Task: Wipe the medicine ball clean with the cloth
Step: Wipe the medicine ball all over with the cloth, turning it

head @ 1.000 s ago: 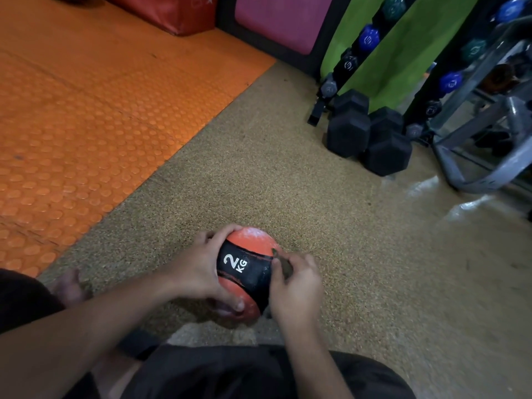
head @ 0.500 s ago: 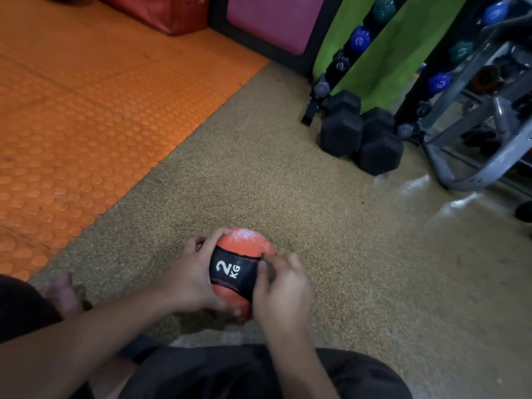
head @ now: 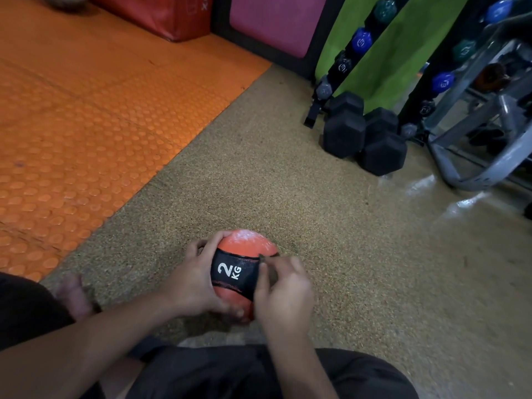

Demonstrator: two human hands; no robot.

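An orange medicine ball (head: 244,246) with a black band marked "2 KG" rests on the speckled floor just in front of my knees. My left hand (head: 195,283) grips its left side, fingers over the top and thumb under the front. My right hand (head: 283,295) is curled against the ball's right side and pinches a small dark cloth (head: 269,273), of which only a scrap shows between the fingers. A pale dusty patch shows on top of the ball.
Two black hex dumbbells (head: 362,136) lie on the floor at the right rear, in front of a dumbbell rack (head: 354,53). A grey metal frame (head: 475,168) stands at far right. Orange studded matting (head: 86,125) covers the left. My foot (head: 73,298) rests at lower left.
My right hand has slid a little up and down along the ball's right side with the cloth. The left hand keeps its hold on the ball.
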